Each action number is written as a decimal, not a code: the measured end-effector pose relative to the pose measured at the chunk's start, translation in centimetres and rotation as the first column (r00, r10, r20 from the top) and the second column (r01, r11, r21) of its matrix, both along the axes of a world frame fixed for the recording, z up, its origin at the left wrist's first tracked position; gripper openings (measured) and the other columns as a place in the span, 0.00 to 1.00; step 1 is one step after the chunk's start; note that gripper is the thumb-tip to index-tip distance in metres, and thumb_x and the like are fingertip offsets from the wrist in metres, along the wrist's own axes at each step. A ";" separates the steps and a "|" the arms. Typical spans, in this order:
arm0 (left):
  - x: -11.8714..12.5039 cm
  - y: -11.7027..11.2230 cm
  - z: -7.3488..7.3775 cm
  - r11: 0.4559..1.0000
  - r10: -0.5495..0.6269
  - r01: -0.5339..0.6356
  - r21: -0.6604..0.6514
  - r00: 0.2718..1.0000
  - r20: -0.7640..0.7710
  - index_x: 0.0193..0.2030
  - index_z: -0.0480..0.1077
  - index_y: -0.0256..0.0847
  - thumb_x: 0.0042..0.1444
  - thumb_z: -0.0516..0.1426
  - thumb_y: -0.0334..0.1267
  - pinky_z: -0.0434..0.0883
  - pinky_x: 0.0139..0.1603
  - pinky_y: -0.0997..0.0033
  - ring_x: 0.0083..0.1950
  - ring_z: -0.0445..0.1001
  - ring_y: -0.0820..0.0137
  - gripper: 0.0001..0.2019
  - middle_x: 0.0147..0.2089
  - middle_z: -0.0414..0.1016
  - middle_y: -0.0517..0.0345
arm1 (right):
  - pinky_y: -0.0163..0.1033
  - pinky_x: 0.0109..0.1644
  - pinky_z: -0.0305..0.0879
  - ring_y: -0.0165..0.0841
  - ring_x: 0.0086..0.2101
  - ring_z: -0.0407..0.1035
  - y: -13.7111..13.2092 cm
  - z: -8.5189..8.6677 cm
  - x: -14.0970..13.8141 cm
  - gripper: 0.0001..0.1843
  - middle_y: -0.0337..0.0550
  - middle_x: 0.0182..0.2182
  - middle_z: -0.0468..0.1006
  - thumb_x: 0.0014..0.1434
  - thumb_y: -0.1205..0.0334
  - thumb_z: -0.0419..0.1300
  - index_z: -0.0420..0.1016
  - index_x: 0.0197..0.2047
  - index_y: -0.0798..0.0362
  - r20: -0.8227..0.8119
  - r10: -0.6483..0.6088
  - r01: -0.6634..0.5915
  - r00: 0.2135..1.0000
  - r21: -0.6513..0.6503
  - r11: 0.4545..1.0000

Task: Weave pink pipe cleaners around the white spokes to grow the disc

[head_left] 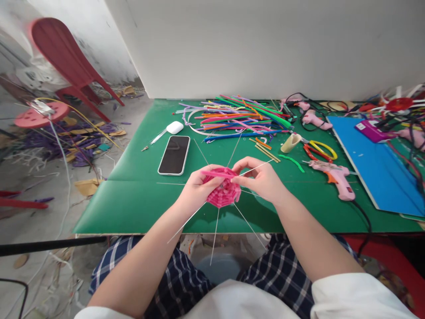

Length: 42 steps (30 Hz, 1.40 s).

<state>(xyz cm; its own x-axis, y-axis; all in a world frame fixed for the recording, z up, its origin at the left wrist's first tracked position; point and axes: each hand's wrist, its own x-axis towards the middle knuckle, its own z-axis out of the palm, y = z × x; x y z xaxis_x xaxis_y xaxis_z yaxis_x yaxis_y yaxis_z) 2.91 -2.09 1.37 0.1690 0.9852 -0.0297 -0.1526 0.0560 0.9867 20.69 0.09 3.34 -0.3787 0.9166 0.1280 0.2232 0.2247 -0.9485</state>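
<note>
A pink woven disc (222,197) with several thin white spokes fanning out from it is held above the front of the green table. My left hand (202,186) grips its left side, thumb across the front and fingers partly hidden behind. A pink pipe cleaner (217,173) runs along the disc's upper edge. At the upper right, my right hand (259,177) is closed, thumb and fingertips pinching at the strand's end by the rim. One spoke passes by the right fingers.
Behind the disc lie a phone (174,155), a white case (175,127) and a heap of colored pipe cleaners (239,117). To the right are pliers (320,150), a bamboo-like tube (291,143), a pink glue gun (335,175) with its cord, and a blue board (372,164).
</note>
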 end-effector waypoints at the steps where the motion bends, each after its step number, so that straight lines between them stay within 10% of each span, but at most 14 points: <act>1: 0.1 0.0 0.0 1.000 0.004 -0.004 -0.001 1.000 0.006 0.36 0.74 0.41 0.49 0.60 0.38 0.69 0.35 0.74 0.33 0.73 0.71 0.07 0.35 0.77 0.58 | 0.35 0.31 0.65 0.29 0.30 0.70 0.0 -0.1 -0.1 0.07 0.38 0.31 0.75 0.48 0.61 0.64 0.72 0.32 0.51 -0.011 -0.002 0.002 1.000 0.009 1.000; 21: 0.4 -0.2 0.1 1.000 -0.006 0.005 -0.021 1.000 -0.030 0.38 0.73 0.41 0.50 0.60 0.41 0.69 0.35 0.75 0.35 0.73 0.71 0.10 0.37 0.76 0.58 | 0.31 0.29 0.64 0.25 0.27 0.69 -0.4 -1.0 -1.8 0.15 0.30 0.25 0.74 0.47 0.71 0.63 0.62 0.35 0.48 -0.580 -0.179 0.073 0.795 -0.201 0.977; 30: 0.3 -0.3 0.7 0.987 -0.042 0.059 -0.147 0.992 0.118 0.36 0.73 0.41 0.48 0.62 0.39 0.68 0.33 0.76 0.31 0.72 0.74 0.09 0.32 0.75 0.60 | 0.34 0.32 0.68 0.27 0.29 0.70 -0.8 -1.2 -1.3 0.03 0.36 0.29 0.76 0.51 0.65 0.62 0.75 0.32 0.50 -0.351 -0.188 0.200 0.917 -0.003 0.980; 42: 0.1 -0.3 0.9 0.975 -0.070 0.107 -0.196 0.980 0.188 0.35 0.74 0.41 0.46 0.63 0.38 0.68 0.31 0.76 0.29 0.73 0.74 0.08 0.31 0.76 0.60 | 0.38 0.43 0.66 0.29 0.39 0.69 -0.6 -0.7 0.0 0.14 0.38 0.36 0.75 0.54 0.70 0.56 0.79 0.38 0.44 -0.241 0.011 0.041 0.970 0.210 0.977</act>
